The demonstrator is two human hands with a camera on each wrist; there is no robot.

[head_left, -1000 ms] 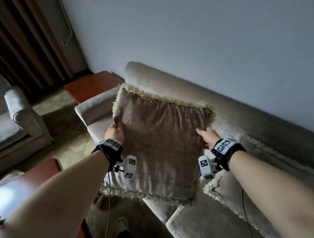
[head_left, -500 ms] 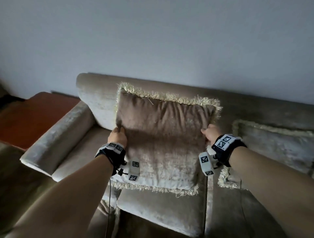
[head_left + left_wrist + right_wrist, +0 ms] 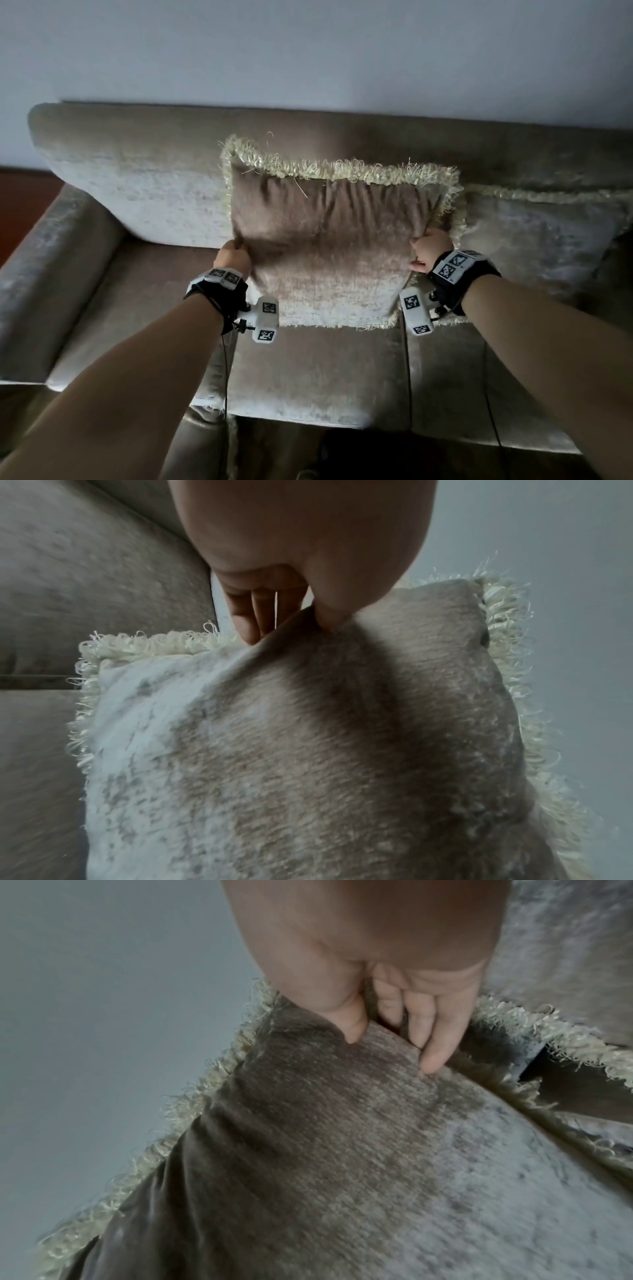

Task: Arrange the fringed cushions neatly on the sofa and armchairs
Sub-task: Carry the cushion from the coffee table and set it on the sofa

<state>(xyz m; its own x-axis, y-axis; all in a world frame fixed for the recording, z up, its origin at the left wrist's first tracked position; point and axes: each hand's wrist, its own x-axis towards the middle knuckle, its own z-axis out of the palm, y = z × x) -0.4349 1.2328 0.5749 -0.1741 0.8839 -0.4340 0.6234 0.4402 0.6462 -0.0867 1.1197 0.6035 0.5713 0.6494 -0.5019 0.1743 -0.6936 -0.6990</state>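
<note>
A brown velvet cushion (image 3: 329, 246) with a pale fringe stands upright against the sofa backrest (image 3: 137, 192), its lower edge on the seat. My left hand (image 3: 234, 255) grips its left edge, thumb on the front and fingers behind, as the left wrist view shows: left hand (image 3: 294, 615), cushion (image 3: 308, 750). My right hand (image 3: 428, 250) pinches the right edge the same way, seen as right hand (image 3: 394, 1037) on the cushion (image 3: 342, 1150) in the right wrist view. A second fringed cushion (image 3: 541, 236) leans on the backrest just to the right, its edge touching the held one.
The sofa's left armrest (image 3: 44, 274) runs along the left side. A reddish wooden surface (image 3: 20, 205) lies beyond it. The seat (image 3: 315, 373) extends in front of the cushion, and a plain wall (image 3: 308, 51) rises behind the sofa.
I have carried the cushion forward and set it against the backrest. The view has swung to face the sofa squarely, and both hands keep their hold on the side edges.
</note>
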